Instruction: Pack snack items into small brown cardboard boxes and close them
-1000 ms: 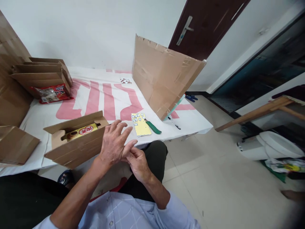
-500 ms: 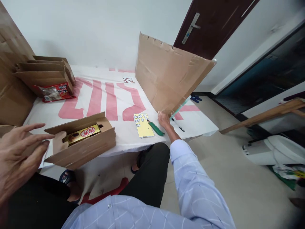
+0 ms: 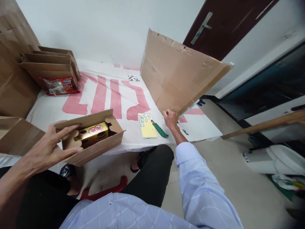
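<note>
My left hand [image 3: 59,140] clasps the left end of a long open cardboard box [image 3: 95,149], with the thumb along the near wall and the fingers over the far wall. Inside it lies a small yellow-gold box [image 3: 95,131] with a red round print. Beside the lower corner of a big upright cardboard sheet [image 3: 176,73], my right hand [image 3: 171,118] has its fingers curled and pinched; what they hold, if anything, is hidden. Left of that hand, a green-handled knife [image 3: 160,129] lies partly on a yellow card [image 3: 147,127] with small pale squares.
Folded cardboard boxes [image 3: 50,65] stand at the back left, with a red snack packet [image 3: 60,86] in front. Another cardboard box [image 3: 21,136] sits at the left edge. A pen [image 3: 184,129] lies right of my right hand. A white bucket [image 3: 274,159] stands on the floor.
My left hand has moved right and taken hold of the cardboard box's left end; the box is tilted a little differently. My right hand stays by the sheet, its fingers now more curled.
</note>
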Demonstrator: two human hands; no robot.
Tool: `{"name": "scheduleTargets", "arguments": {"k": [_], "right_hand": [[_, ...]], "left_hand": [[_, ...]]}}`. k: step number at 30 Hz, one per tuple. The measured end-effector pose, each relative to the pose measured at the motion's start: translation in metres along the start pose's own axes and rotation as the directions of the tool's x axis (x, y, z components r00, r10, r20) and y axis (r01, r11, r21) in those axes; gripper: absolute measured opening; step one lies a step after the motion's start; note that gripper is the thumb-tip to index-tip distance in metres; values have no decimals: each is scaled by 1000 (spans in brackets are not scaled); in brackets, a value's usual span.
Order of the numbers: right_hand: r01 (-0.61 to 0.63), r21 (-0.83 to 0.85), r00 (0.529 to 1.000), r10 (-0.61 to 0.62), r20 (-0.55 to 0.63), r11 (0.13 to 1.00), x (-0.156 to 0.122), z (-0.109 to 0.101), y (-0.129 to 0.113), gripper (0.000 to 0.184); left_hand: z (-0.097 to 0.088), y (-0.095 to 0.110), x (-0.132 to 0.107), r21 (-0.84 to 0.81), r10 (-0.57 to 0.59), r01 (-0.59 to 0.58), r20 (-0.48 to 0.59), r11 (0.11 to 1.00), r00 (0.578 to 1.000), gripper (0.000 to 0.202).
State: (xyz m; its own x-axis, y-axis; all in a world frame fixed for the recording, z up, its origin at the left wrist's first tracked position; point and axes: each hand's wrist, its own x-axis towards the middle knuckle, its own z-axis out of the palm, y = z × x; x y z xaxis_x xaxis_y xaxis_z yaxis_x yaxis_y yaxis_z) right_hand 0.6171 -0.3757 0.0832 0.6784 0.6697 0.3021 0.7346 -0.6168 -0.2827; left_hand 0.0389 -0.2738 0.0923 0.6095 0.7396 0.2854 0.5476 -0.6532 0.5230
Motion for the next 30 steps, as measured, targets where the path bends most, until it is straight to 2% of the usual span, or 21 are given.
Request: {"name": "scheduleTargets", "arguments": {"k": [2,3,5,7,10,13,15,16,18,21,23,24,26,28,30], "right_hand": [[133,173,991,-125,-58,976,-8,-1,-23,26],[218,277,975,-201,-90,936,-15,-2,-38,26],[397,472,917,-368,-155,788,-35,-11,-71,25],[532,593,825,-526,-204,605,-61,-26,-105,26],[640,669,644,-739,-197,379,-100,-52,-148,23],[656,708,460,-882,-100,262,-125,-69,-173,26],[634,740,379,-924,-47,222,-132,-73,-182,32],[617,758,353,-935,-28,211,-134,-73,-185,34],[572,793,333,-943,10,210,-135,-72,-190,30],[519,805,383,-920,80,287,-130,-65,-201,31],[537,772,410,-905,113,340,-123,-59,-212,33],[566,744,402,-907,126,354,-118,-55,-219,30],[637,682,350,-923,160,360,-110,-46,-231,26],[695,614,306,-927,216,373,-107,-37,-242,32],[741,542,285,-916,283,397,-110,-27,-251,36]], "left_hand": [[0,9,4,10,-28,27,41,1000,999,74],[-1,15,6,-6,-32,33,51,999,998,72],[-3,25,11,-50,-39,41,52,998,998,69],[-6,33,13,-96,-56,63,75,993,996,65],[-13,38,10,-179,-83,96,79,979,993,61],[-19,38,4,-275,-89,106,73,956,993,62],[-21,37,0,-326,-85,109,85,939,993,62],[-22,36,-2,-342,-86,110,86,933,993,63],[-21,36,-4,-361,-92,112,74,926,993,62],[-17,36,-8,-396,-104,115,48,911,993,62],[-12,36,-11,-432,-116,118,31,894,993,62],[-11,36,-12,-454,-122,119,21,883,992,63],[-7,36,-14,-497,-133,119,7,859,991,65],[-5,35,-15,-527,-144,124,4,841,990,67],[-4,35,-14,-541,-156,134,5,830,988,69]]}}
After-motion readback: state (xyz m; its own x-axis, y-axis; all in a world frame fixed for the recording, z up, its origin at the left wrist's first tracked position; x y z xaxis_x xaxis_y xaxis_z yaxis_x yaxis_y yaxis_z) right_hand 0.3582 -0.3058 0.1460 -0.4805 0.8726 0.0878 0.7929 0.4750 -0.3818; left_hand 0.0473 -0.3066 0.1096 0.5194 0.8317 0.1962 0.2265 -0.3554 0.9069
